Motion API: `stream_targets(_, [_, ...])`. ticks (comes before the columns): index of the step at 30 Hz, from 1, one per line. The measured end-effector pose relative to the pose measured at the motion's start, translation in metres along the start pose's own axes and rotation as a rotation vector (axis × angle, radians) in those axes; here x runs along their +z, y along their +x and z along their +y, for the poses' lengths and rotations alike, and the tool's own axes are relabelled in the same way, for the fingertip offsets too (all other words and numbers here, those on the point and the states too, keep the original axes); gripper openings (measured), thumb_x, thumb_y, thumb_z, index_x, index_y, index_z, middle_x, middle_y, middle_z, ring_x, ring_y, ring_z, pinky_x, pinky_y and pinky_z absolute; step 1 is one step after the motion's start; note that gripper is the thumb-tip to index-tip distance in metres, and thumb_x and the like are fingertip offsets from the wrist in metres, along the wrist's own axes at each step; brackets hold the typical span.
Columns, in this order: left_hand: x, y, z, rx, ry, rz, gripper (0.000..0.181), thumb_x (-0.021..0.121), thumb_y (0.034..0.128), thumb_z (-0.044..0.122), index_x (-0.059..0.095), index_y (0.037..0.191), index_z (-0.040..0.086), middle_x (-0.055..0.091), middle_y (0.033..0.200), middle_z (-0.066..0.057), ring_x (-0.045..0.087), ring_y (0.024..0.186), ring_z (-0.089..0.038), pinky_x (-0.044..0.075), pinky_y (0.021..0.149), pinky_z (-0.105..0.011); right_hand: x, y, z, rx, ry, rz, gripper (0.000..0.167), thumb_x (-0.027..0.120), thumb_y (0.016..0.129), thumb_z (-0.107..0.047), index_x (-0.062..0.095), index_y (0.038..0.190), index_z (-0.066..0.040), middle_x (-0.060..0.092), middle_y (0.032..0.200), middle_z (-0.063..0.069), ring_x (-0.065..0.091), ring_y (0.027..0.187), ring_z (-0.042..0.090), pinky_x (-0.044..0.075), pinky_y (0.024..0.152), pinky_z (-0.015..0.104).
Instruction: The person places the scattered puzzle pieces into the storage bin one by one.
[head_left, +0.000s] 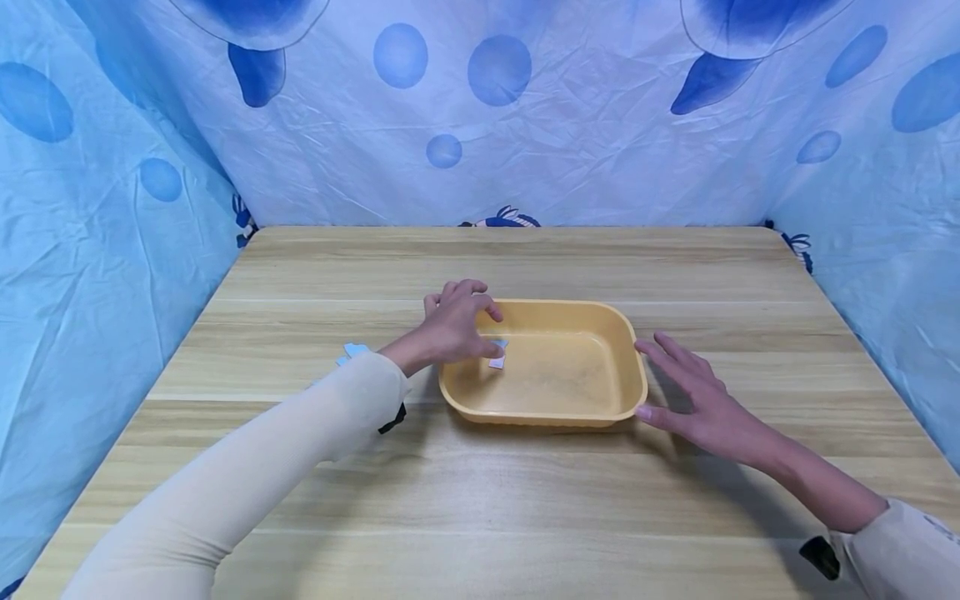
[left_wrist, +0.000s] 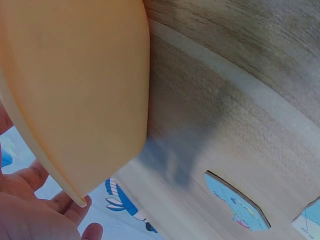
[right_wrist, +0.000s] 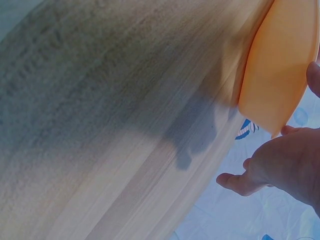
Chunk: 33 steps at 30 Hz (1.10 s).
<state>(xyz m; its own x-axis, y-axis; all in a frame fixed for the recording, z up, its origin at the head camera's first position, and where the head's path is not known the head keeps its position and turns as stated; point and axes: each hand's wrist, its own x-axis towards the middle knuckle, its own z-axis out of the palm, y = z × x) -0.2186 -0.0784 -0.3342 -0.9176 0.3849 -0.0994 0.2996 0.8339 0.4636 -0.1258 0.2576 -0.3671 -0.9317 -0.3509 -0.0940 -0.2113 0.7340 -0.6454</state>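
A yellow plastic basin (head_left: pixel 555 417) stands on the wooden table between both hands. My left hand (head_left: pixel 454 323) reaches over its left rim with loosely bent fingers, its thumb apart from the fingers. Just past that thumb, a small pale piece (head_left: pixel 497 362) shows inside the basin, partly hidden. In the left wrist view the left hand (left_wrist: pixel 30 207) is beside the basin's rim (left_wrist: pixel 40 162). Along the right rim is my right hand (head_left: pixel 701 408), thumb and fingers spread, fingertips at or very near the edge. The right wrist view shows this hand (right_wrist: pixel 285 162) holding nothing.
Flat jigsaw-like pieces lie on the table left of the basin, among them a blue printed piece (left_wrist: pixel 237 202) and a blue-and-white one (left_wrist: pixel 309 220). A blue curtain (head_left: pixel 570 167) with printed circles hangs behind the table (head_left: pixel 555 508) and at its sides.
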Motion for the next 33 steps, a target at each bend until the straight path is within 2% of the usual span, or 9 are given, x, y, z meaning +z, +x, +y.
stream_targets(9, [-0.003, -0.002, 0.002, 0.003, -0.049, 0.028, 0.044, 0.082, 0.0758, 0.030, 0.066, 0.114, 0.014, 0.037, 0.146, -0.007, 0.028, 0.131, -0.030, 0.016, 0.100, -0.052, 0.000, 0.000, 0.001, 0.005, -0.003, -0.002, 0.083, 0.067, 0.087, -0.046, 0.019, 0.154, -0.033, 0.002, 0.161, 0.011, 0.000, 0.142, 0.047, 0.012, 0.093, 0.079])
stream_targets(17, [-0.005, -0.005, 0.001, 0.008, -0.110, 0.066, 0.053, 0.084, 0.0744, 0.029, 0.063, 0.120, 0.013, 0.046, 0.136, -0.005, 0.035, 0.126, -0.029, 0.019, 0.099, -0.052, 0.000, 0.001, 0.000, 0.007, -0.004, -0.002, 0.083, 0.067, 0.087, -0.046, 0.019, 0.154, -0.032, 0.003, 0.161, 0.013, 0.000, 0.142, 0.047, 0.011, 0.094, 0.079])
stream_targets(33, [-0.017, -0.023, -0.004, 0.018, -0.186, 0.107, 0.056, 0.084, 0.0747, 0.026, 0.060, 0.124, 0.014, 0.046, 0.136, -0.004, 0.035, 0.126, -0.028, 0.017, 0.101, -0.053, 0.000, 0.000, 0.001, -0.013, -0.003, 0.005, 0.083, 0.068, 0.088, -0.043, 0.020, 0.154, -0.031, 0.004, 0.160, 0.014, 0.001, 0.141, 0.048, 0.011, 0.094, 0.079])
